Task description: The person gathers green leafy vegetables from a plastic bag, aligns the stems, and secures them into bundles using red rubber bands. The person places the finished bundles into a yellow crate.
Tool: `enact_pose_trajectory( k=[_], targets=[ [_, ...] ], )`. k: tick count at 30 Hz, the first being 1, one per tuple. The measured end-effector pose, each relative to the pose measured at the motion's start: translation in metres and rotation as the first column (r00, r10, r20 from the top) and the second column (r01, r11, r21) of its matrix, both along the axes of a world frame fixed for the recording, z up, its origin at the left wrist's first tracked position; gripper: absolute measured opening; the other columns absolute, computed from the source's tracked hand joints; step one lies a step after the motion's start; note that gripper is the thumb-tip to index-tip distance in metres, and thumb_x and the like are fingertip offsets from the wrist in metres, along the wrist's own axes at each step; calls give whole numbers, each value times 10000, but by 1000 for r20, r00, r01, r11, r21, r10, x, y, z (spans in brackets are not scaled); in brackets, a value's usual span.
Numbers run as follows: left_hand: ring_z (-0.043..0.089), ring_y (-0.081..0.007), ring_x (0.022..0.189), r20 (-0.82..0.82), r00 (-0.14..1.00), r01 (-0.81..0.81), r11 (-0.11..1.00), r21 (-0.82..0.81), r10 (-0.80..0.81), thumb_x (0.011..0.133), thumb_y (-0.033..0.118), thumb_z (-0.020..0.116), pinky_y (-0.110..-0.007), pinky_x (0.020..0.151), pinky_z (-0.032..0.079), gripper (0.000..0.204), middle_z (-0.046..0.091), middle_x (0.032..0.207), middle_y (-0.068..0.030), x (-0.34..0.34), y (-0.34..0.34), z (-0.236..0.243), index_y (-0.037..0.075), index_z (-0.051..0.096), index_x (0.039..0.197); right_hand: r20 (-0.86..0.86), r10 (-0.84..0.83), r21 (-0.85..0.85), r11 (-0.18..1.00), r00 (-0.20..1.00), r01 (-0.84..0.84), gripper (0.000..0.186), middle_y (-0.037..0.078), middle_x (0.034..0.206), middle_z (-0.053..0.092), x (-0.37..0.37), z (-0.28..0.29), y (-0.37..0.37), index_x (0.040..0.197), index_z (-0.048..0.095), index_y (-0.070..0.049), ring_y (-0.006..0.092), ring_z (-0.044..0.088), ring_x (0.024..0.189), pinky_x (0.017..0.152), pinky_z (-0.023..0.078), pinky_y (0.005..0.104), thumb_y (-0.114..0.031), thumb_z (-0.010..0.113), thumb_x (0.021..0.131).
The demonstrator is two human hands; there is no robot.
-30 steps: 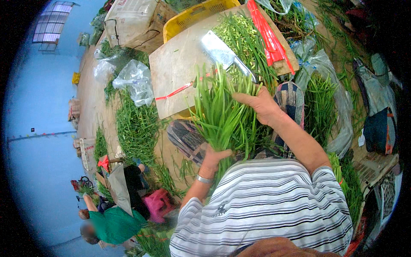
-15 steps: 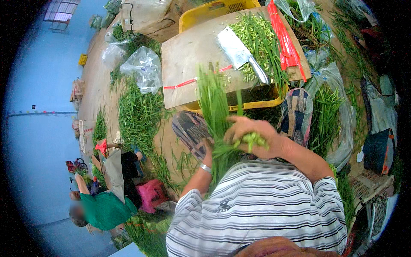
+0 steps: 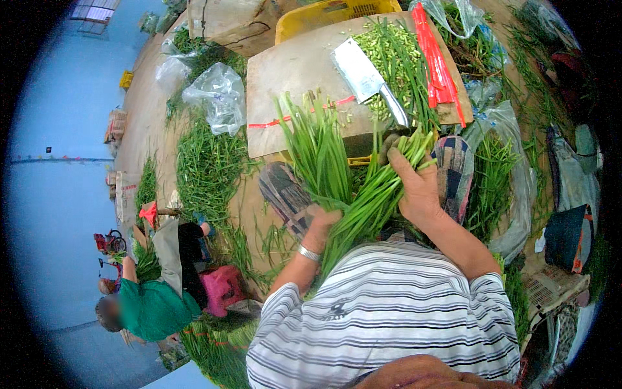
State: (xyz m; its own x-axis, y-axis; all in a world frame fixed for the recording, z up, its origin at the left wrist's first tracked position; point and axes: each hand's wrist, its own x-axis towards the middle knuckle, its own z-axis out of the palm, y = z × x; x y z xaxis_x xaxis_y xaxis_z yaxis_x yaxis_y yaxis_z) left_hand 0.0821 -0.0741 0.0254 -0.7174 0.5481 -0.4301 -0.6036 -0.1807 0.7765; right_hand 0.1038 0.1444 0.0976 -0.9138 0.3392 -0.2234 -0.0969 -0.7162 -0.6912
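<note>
My left hand (image 3: 319,223) is closed round the lower part of an upright bunch of garlic chives (image 3: 319,152), its fingers partly hidden by leaves and blurred. My right hand (image 3: 420,188) grips a second bunch of garlic chives (image 3: 369,211) near its pale cut ends. That bunch slants down to the left across my lap and crosses the first one beside my left hand. Beyond both hands a wooden board (image 3: 285,84) rests on a yellow crate (image 3: 324,19). On it lie a cleaver (image 3: 366,74), chopped stalk ends (image 3: 395,48) and red ties (image 3: 437,71).
Loose greens (image 3: 210,168) cover the floor to the left, near a clear plastic bag (image 3: 217,97). More greens (image 3: 495,172) lie in plastic at the right. A person in a green top (image 3: 155,308) sits at the lower left beside a pink bag (image 3: 223,288).
My right hand has shifted up and right, its bunch turned into a long slant with the pale ends up. The upright bunch in my left hand has fanned out leftward.
</note>
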Motion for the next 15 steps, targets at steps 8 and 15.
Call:
enact_pose_trajectory(
  k=[8,15],
  targets=[
    [598,-232,966,-83,996,-33,985,-167,19,616,51,641,-350,861,476,596,596,1105,-124,9,15,26,-16,496,1190,26,101,127,986,995,-104,248,-26,903,572,-13,-20,16,1090,552,-49,59,523,818,731,439,223,-79,604,850],
    [575,-251,1026,-89,992,70,976,-206,-90,677,158,654,-372,914,447,609,580,1144,-125,-1,0,5,-3,468,1235,-84,143,75,988,986,-137,248,-15,921,569,-12,-30,18,1083,542,-56,80,547,805,704,471,249,-49,595,841]
  ],
)
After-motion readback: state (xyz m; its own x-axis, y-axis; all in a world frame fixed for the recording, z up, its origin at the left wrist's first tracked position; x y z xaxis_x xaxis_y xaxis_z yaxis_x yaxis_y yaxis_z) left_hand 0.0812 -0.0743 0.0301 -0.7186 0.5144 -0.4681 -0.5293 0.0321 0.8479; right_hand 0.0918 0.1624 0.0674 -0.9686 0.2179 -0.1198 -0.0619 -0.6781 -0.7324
